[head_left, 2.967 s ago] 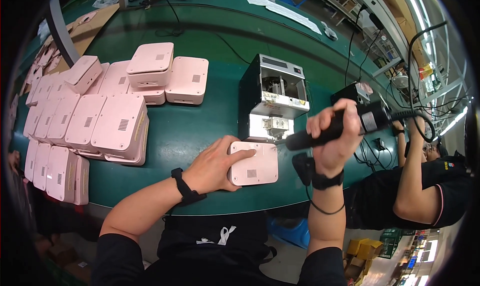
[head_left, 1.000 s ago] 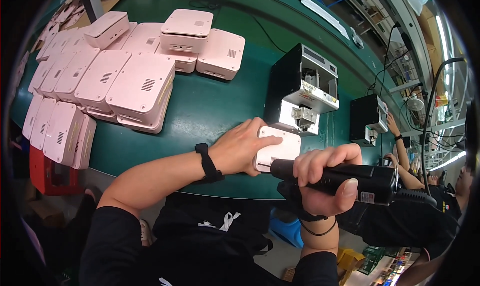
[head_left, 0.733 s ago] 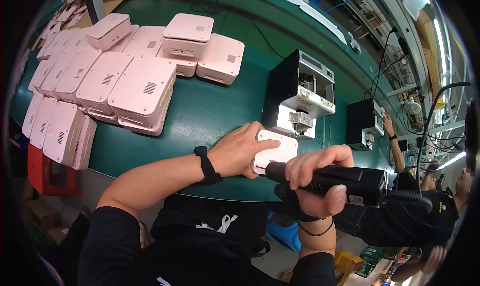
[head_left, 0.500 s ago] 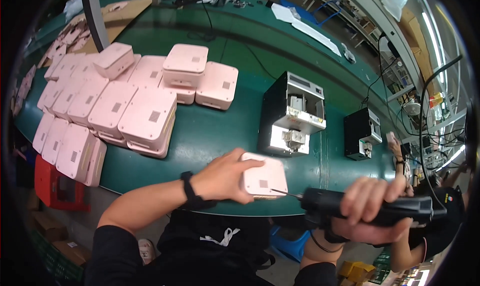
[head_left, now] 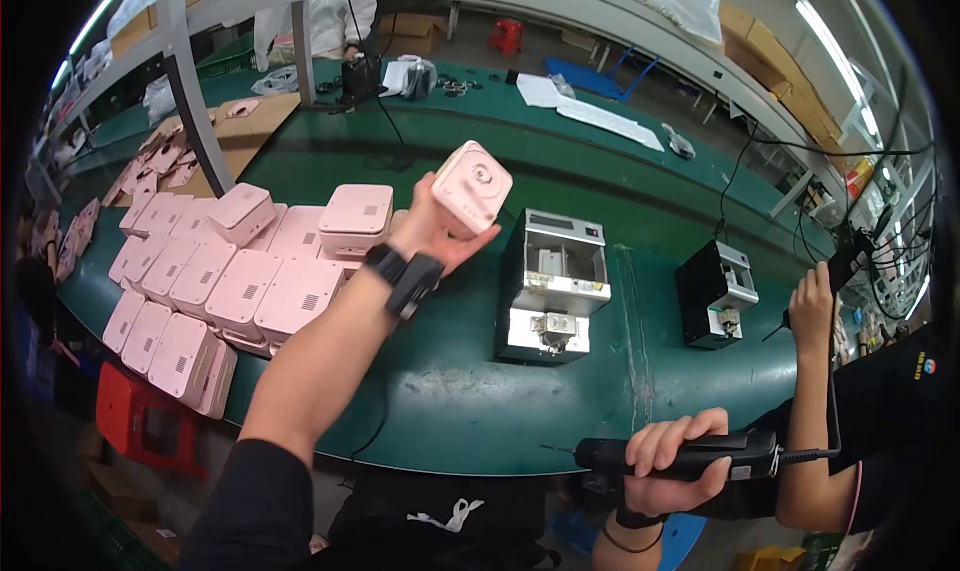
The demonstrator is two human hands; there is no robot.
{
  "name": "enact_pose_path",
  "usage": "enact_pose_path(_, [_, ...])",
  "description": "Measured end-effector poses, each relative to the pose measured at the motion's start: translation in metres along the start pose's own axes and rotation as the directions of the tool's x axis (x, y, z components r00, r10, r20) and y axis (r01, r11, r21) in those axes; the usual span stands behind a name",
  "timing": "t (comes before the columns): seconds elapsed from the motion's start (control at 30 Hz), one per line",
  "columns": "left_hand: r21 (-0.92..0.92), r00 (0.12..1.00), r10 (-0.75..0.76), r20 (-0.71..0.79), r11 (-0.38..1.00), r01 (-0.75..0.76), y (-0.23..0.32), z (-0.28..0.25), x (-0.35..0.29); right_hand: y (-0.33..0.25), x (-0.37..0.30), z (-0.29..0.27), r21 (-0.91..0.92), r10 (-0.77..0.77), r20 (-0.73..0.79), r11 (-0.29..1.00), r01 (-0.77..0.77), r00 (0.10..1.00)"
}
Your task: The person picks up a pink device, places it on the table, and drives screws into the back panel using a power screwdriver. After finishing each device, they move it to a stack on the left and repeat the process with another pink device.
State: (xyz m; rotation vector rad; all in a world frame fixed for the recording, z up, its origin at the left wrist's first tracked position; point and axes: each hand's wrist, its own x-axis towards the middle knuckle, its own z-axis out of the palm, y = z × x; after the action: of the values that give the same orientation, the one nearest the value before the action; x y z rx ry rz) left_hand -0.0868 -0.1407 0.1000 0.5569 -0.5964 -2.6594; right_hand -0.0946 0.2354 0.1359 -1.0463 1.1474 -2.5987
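My left hand (head_left: 436, 233) is raised over the table and grips a pink square plastic housing (head_left: 474, 187). A round recessed fitting faces upward on that housing. Just left of it stand stacked pink housings (head_left: 240, 296) with rounded corners and small vent slots. Low on the right, my right hand (head_left: 672, 459) is wrapped round a black corded electric screwdriver (head_left: 605, 453). Its thin bit points left, above the table's front edge and touching nothing. A black-and-silver box-shaped machine (head_left: 556, 293) with an open front stands between my two hands.
A second such machine (head_left: 722, 296) stands to the right, near a co-worker's hand (head_left: 812, 306). Behind the housings rises a grey post (head_left: 196, 126), beside flat pink pieces (head_left: 165, 161) on cardboard. A red stool (head_left: 150, 426) stands below the table's left edge.
My left hand has lifted the pink housing from the table's front and carried it up toward the stacks. The screwdriver bit has come away from the housing. The view has tilted upward.
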Motion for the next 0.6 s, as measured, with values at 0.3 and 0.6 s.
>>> enact_pose_path(0.3, [0.993, 0.939, 0.337, 0.066, 0.073, -0.096, -0.025, 0.0, 0.039, -0.017, -0.017, -0.035, -0.096, 0.027, -0.095, 0.995, -0.036, 0.995])
enact_pose_path(0.6, [0.557, 0.776, 0.631, -0.018, -0.638, 0.532, 0.058, -0.016, -0.042, 0.013, -0.021, -0.03, 0.031, 0.144, -0.144, 0.99, -0.141, 0.979])
